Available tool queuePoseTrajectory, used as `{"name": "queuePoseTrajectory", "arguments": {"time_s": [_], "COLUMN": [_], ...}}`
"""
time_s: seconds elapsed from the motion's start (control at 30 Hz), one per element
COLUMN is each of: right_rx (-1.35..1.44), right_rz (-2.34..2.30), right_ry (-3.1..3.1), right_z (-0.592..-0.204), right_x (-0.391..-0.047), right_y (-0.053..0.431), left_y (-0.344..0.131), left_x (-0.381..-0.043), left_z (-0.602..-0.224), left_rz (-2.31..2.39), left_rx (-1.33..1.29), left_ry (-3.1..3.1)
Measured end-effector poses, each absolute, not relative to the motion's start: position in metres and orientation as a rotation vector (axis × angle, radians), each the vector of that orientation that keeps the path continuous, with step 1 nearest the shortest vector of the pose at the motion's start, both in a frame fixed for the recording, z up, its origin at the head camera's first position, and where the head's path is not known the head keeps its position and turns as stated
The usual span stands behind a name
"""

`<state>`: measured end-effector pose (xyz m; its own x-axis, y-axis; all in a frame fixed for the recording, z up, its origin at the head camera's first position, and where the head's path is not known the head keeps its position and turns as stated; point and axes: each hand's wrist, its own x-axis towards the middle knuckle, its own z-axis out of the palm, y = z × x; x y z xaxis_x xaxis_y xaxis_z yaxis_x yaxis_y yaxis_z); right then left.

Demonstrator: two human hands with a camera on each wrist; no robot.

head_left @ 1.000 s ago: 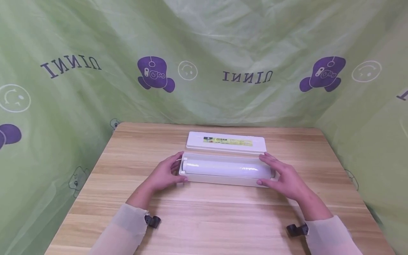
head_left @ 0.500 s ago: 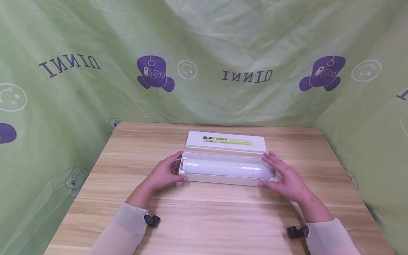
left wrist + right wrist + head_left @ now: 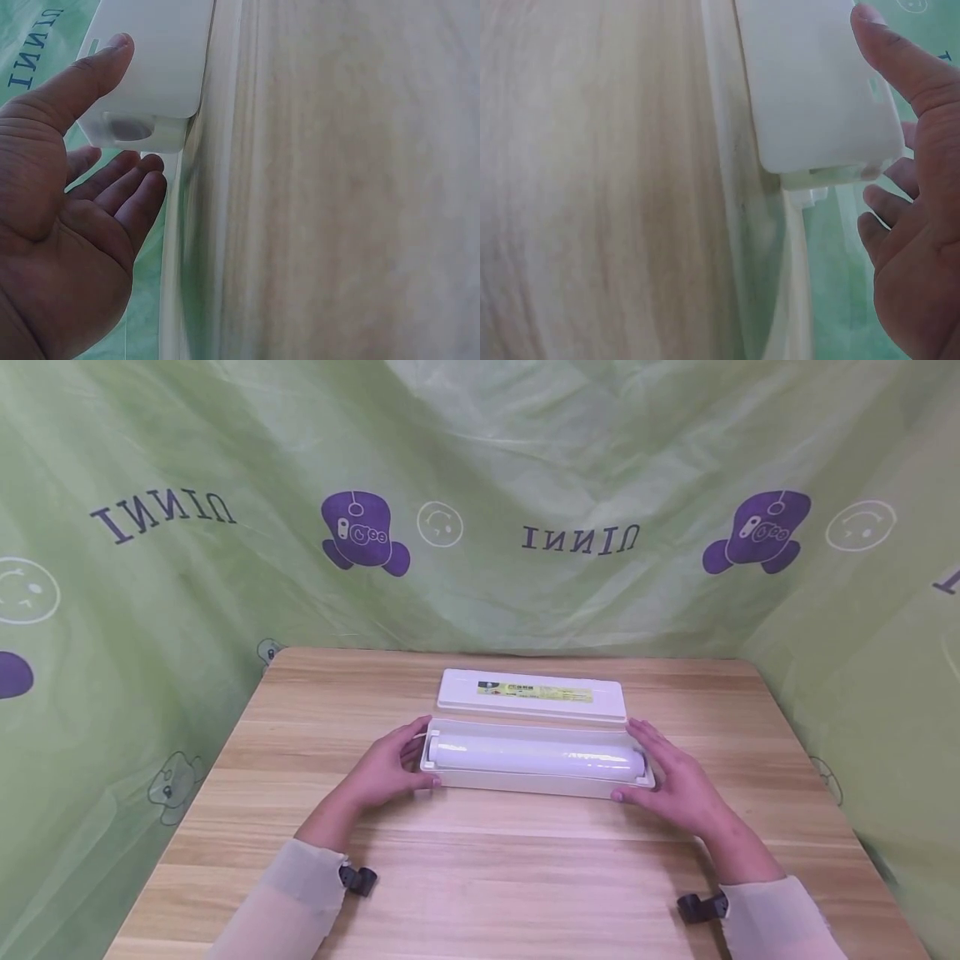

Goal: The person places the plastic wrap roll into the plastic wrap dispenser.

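A long white cling film box (image 3: 525,783) sits lidless on the table, a glossy roll of cling film (image 3: 536,755) lying lengthwise inside. At its left end my left hand (image 3: 386,770) grips it, thumb on the front wall and fingers round the far corner. My right hand (image 3: 681,785) spans the right end, thumb at the front wall and forefinger at the back edge. In the left wrist view, the thumb (image 3: 101,71) lies over the box's front face (image 3: 161,67). The right wrist view has the fingers beside the end of the box (image 3: 821,90).
Behind the box lies its white lid (image 3: 461,693), flat and bearing a yellow-green label. A wood-grain table (image 3: 510,877) extends toward me. Green printed cloth (image 3: 480,602) hangs along the back and both sides.
My right hand has slid slightly to the right along the box, uncovering more of the roll's right end. The left hand, box and lid have stayed in place.
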<state>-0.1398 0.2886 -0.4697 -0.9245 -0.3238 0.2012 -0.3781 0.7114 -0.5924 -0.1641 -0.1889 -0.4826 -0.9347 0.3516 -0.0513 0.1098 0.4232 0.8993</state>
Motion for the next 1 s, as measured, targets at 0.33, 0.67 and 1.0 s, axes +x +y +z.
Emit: {"name": "queuePoseTrajectory", "arguments": {"time_s": [0.33,0.67,1.0], "right_rx": [0.462,0.418,0.401], "right_rz": [1.036,1.027,1.051], "right_ry": [-2.923,-2.976,-2.991], "right_z": [-0.475,-0.477,-0.479], "right_x": [-0.144,-0.141,-0.142], "right_y": [0.295,0.300,0.301], "left_y": [-0.189,-0.191,-0.191], "left_x": [-0.165,-0.164,-0.165], "left_z": [-0.481,-0.482,-0.481], "left_rz": [1.519,1.505,1.496], "left_rx": [0.398,0.404,0.404], "left_ry": [2.441,2.454,2.453]}}
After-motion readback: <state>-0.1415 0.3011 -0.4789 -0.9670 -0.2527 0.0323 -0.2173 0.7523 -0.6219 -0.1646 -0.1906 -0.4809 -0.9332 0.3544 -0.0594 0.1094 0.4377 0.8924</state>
